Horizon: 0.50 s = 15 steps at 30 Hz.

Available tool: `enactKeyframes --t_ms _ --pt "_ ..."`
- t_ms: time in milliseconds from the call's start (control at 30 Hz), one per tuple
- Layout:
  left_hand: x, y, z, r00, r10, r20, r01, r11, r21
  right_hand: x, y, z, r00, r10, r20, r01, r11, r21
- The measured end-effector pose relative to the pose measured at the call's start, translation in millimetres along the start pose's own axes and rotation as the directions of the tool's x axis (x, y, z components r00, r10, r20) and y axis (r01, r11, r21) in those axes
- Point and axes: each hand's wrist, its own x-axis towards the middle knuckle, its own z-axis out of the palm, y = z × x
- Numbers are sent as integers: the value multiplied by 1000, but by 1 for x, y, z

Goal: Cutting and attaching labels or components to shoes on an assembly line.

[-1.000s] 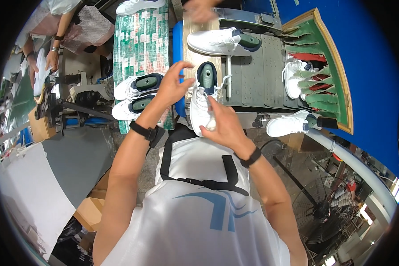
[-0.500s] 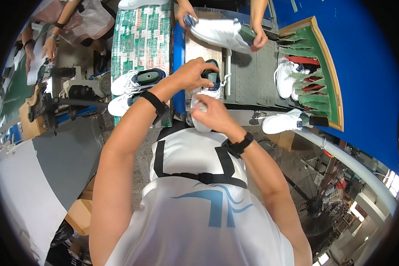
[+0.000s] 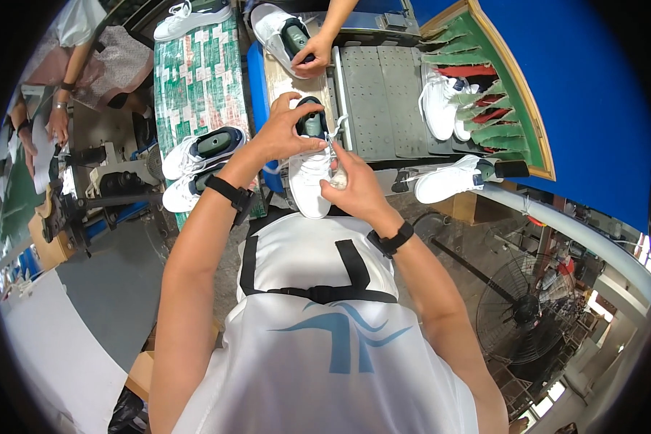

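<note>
A white lace-up sneaker with a dark collar and a green insert lies in front of me, its toe toward my body. My left hand curves over its collar, thumb and forefinger gripping the two sides of the opening. Beside the laces, my right hand is closed around a small tool with a whitish handle. A thin point by the fingertips reaches the lace area; its exact kind is hard to make out. A loose white lace stands up right of the collar.
A co-worker's hand rests on another white sneaker beyond mine. Several sneakers sit on the green-and-white wrapped surface at left. A perforated conveyor leads right to a green-fringed opening. One sneaker stands near its edge.
My right hand has moved from over the toe to beside the laces, and the small tool now shows in it. The co-worker's sneaker, earlier held up in two hands, is now lower with one hand on it.
</note>
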Motion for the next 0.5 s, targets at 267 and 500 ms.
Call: enactKeyframes --t_ms 267,500 --pt "3 -21 9 997 -29 -72 12 974 -226 -76 -48 -52 962 65 267 4 968 -253" --pt "8 -21 10 1000 -11 -2 10 986 -165 -72 -12 -45 982 113 150 -102 992 -77"
